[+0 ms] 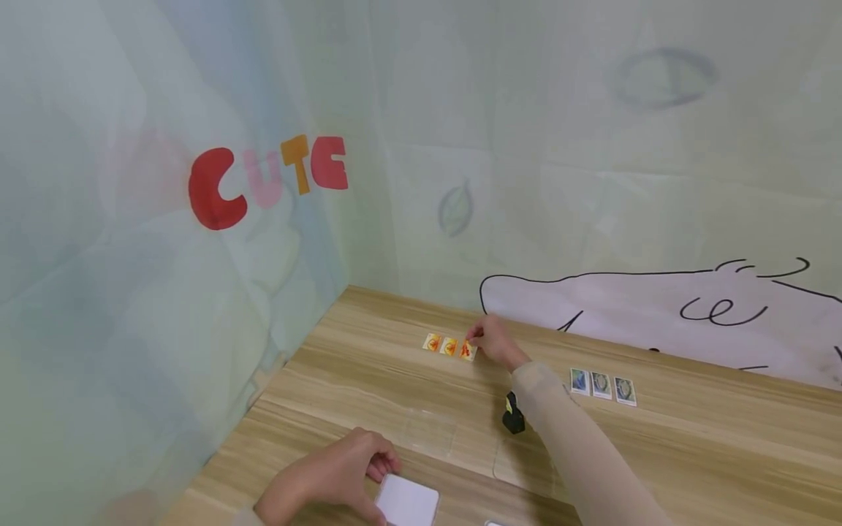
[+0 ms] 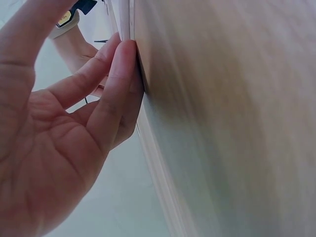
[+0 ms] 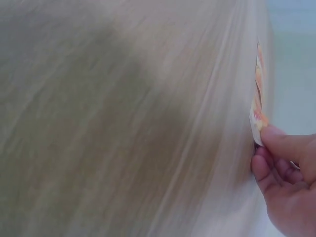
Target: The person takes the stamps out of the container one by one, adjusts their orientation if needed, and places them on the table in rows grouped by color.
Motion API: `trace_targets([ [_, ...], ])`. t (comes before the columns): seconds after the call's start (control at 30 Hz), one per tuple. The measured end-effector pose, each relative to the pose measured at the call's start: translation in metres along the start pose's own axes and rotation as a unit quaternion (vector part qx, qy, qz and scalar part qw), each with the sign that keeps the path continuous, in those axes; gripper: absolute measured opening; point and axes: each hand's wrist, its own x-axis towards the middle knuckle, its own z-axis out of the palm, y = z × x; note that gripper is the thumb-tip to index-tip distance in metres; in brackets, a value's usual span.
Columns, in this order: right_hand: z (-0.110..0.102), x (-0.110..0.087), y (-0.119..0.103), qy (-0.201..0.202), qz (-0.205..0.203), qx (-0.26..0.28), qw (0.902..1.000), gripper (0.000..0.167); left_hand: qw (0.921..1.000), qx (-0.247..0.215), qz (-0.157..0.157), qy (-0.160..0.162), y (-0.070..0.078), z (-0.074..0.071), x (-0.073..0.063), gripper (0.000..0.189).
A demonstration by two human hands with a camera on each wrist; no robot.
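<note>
My right hand (image 1: pixel 496 342) is at the far side of the table and pinches an orange-and-yellow card (image 1: pixel 468 351) by its edge. In the right wrist view, thumb and fingers meet at the near end of this card (image 3: pixel 257 118). Two similar orange cards (image 1: pixel 441 344) lie in a row to its left. Near the front, my left hand (image 1: pixel 338 467) holds a white square-topped object (image 1: pixel 409 502) at its left side, thumb and fingers around the corner. The left wrist view shows its fingertips (image 2: pixel 126 52) against the edge; most of the object is hidden there.
Three blue-green cards (image 1: pixel 601 385) lie in a row to the right. A small black object with yellow (image 1: pixel 513 415) stands beside my right forearm. Transparent flat pieces (image 1: pixel 427 429) lie mid-table. Another pale-edged thing (image 1: pixel 495 523) shows at the bottom. Printed walls (image 1: pixel 434 241) border the table.
</note>
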Motion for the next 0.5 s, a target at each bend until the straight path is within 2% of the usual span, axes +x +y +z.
trace_targets([
  [0.13, 0.004, 0.001, 0.001, 0.007, -0.02, -0.036, 0.9991, 0.008, 1.0, -0.002, 0.003, 0.0, 0.0, 0.001, 0.0, 0.05],
  [0.33, 0.008, 0.001, 0.0, 0.017, -0.012, -0.062, 0.9979, 0.009, 1.0, -0.007, 0.002, -0.002, 0.0, 0.0, 0.0, 0.051],
  [0.5, 0.011, 0.001, 0.0, 0.033, -0.028, -0.087, 0.9952, 0.011, 1.0, -0.002, 0.002, 0.0, 0.001, 0.0, 0.0, 0.05],
])
